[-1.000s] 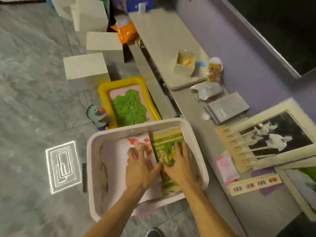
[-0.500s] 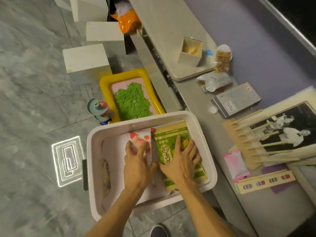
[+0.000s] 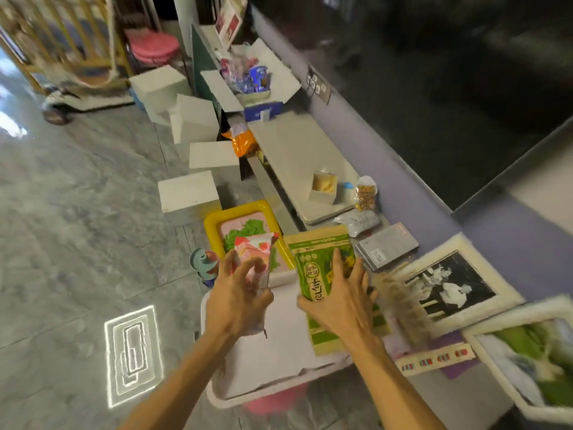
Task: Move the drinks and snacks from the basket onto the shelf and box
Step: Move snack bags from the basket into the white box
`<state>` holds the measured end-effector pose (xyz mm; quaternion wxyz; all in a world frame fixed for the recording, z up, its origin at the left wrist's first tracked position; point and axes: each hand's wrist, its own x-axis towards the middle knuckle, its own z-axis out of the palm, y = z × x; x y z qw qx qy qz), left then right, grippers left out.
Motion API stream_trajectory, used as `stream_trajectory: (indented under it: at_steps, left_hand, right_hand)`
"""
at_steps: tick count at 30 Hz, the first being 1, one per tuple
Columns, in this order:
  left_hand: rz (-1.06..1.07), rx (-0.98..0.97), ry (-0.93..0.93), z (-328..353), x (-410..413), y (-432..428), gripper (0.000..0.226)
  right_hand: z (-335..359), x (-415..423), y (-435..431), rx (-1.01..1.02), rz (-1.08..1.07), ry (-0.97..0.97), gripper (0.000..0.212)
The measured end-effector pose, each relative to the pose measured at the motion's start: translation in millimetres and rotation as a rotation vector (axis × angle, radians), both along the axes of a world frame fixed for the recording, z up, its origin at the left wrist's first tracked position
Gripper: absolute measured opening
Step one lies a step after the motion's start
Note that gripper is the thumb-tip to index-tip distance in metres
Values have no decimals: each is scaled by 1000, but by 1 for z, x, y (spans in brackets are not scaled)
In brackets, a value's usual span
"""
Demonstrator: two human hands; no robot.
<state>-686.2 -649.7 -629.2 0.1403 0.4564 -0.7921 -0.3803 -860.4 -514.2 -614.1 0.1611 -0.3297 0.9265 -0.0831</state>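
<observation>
The left hand (image 3: 238,301) has its fingers (image 3: 248,268) curled round a pink strawberry snack packet (image 3: 254,252), thumb on the far side, holding it upright above the 10 o'clock corner of the white basket (image 3: 260,395). The right hand (image 3: 341,305) holds a green snack pouch (image 3: 319,268): its fingers lie spread across the pouch's face and its thumb sits at the left edge. The pouch is tilted over the basket's 2 o'clock side, top end toward the shelf. The grey shelf (image 3: 288,150) runs from 12 to 3 o'clock of the basket and carries a small open carton (image 3: 324,187) and a clear bag of nuts (image 3: 366,193). An open box of snacks (image 3: 251,79) stands farther off at 12 o'clock. A yellow tray of green sand (image 3: 217,220) lies on the floor just beyond the basket, and a framed black-and-white photo (image 3: 449,280) lies at 3 o'clock.
</observation>
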Motion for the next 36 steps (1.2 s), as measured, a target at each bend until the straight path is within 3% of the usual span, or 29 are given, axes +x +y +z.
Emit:
stream_trajectory:
  at_steps: [10, 18, 28, 36]
  left_hand:
    - [-86, -175, 105, 258, -27, -14, 59]
    - [-171, -277, 216, 398, -32, 20, 53]
    - [-434, -305, 287, 454, -53, 91, 60]
    - [-779, -199, 355, 439, -84, 239, 66]
  right_hand:
    - [251, -27, 8, -148, 7, 67, 139]
    - [387, -16, 45, -226, -57, 131, 142]
    - [442, 23, 155, -273, -338, 288, 135]
    - [439, 79, 327, -225, -701, 345, 134]
